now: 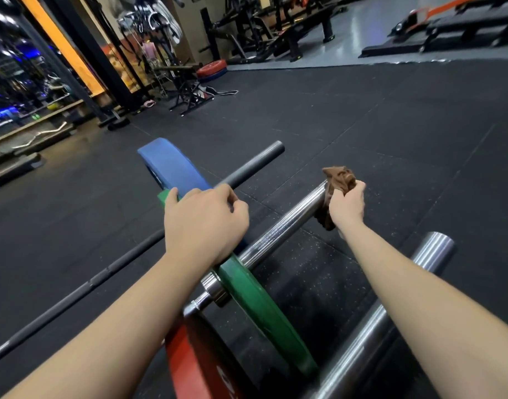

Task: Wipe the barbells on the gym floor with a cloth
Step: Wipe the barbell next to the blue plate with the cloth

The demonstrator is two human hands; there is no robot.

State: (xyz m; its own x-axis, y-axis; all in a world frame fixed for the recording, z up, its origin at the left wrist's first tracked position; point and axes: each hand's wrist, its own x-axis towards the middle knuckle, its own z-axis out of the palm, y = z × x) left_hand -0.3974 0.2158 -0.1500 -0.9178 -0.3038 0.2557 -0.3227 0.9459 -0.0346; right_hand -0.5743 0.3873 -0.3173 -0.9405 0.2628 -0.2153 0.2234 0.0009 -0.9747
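Three barbells lie side by side on the black rubber floor. The middle one has a chrome sleeve (281, 228) and a green plate (264, 312). My right hand (347, 205) grips a brown cloth (337, 182) wrapped round the far end of that chrome sleeve. My left hand (203, 223) rests on the top edge of the green plate, fingers curled over it. Behind it lies a black barbell (255, 165) with a blue plate (172, 165). A third chrome sleeve (390, 306) runs under my right forearm, and a red plate (189, 367) stands at the bottom.
Racks, benches and stacked plates (212, 69) line the far edge of the mat. A curl bar (40, 136) lies on a low platform at the left. Open black matting (390, 125) stretches beyond the barbell ends.
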